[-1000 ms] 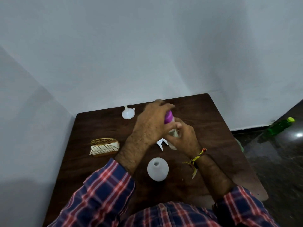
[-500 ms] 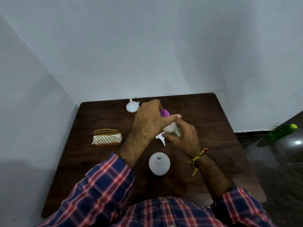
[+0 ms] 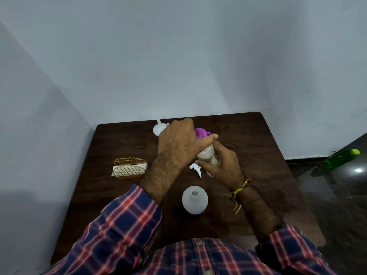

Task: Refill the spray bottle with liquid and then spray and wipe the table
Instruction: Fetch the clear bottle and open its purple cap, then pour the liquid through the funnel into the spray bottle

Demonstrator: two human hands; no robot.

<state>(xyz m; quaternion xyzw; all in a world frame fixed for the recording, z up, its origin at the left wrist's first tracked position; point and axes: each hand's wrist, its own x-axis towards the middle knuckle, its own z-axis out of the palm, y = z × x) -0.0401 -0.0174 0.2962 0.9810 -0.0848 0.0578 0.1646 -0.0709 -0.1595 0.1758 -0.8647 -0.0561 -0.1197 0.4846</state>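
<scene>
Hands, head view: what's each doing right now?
Left hand: closed on the purple plastic cap.
Right hand: closed around the small clear refill bottle.

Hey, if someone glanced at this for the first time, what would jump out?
Both hands meet mid-table on a clear bottle with a bright purple cap: the left hand at the cap, the right hand around the body. Nearer the person stands an open white spray bottle.

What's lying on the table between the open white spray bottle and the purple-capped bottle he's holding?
The white trigger sprayer head, seen in the head view.
</scene>
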